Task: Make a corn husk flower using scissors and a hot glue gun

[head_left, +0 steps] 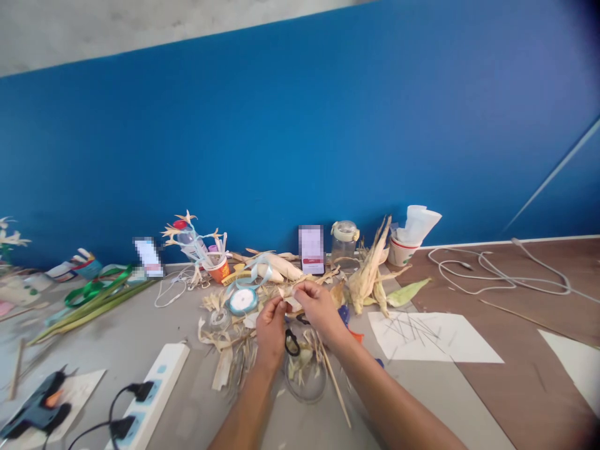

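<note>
My left hand [270, 331] and my right hand [319, 307] meet over the middle of the table, fingertips pinched together. Between them is a small pale piece of corn husk [293, 304], mostly covered by the fingers. Just below lie scissors with black handles [291, 343], partly hidden by my hands. A ring of thin wire [305, 399] and a thin wooden stick [336, 386] lie nearer to me. Left of my hands rests a spool of light blue ribbon [243, 301] among dry husk scraps [222, 369].
A bundle of dried corn husks [368, 281] stands behind on the right, beside a lidded jar [344, 242]. Thin wires lie on white paper [469, 340]. At front left are a power strip [162, 381] and a glue gun [40, 403]. A blue partition [281, 137] rises behind.
</note>
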The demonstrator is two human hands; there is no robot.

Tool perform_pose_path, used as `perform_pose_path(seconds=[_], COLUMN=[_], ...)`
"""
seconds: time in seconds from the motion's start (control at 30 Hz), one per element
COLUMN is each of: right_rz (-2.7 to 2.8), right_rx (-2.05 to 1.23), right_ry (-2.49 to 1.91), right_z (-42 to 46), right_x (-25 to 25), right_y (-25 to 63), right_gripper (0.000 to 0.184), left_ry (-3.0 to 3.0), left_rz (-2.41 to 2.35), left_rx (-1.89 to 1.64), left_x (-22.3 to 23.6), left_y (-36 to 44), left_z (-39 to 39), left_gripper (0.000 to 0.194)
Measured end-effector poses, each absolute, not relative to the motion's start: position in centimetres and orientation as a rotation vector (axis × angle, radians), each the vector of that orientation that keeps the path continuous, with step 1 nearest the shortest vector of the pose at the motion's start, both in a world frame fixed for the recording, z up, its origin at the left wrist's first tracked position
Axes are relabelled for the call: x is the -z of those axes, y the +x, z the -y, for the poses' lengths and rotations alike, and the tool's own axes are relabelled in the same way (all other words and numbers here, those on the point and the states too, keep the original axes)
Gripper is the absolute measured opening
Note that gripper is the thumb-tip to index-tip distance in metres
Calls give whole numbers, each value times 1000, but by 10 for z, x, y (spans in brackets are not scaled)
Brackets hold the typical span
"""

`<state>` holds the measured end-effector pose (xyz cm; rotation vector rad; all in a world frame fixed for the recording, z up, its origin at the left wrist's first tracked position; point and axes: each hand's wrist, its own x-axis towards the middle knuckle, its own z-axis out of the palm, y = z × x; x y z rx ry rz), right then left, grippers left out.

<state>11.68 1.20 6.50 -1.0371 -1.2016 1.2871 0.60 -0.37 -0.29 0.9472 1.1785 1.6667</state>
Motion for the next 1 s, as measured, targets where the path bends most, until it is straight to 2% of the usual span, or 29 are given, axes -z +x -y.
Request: perform_pose_path(seconds=[0.57,0.87,1.0], right_rz=[1121,1047,1153], right_rx=[-1278,-1225,-1333], right_ry=[-927,-965,-950], right_z=[-10,-15,-14], right_x=[-58,-59,-60], right_y=[111,119,117], right_gripper=[11,24,16], left_ry=[1070,1024,1050], left_rz=[-1389,-1371,-1342], left_rx=[-1673,-1695,-1670], left_x=[-12,-15,-15], left_y=[16,17,16], left_z=[11,12,12], left_gripper=[18,18,16])
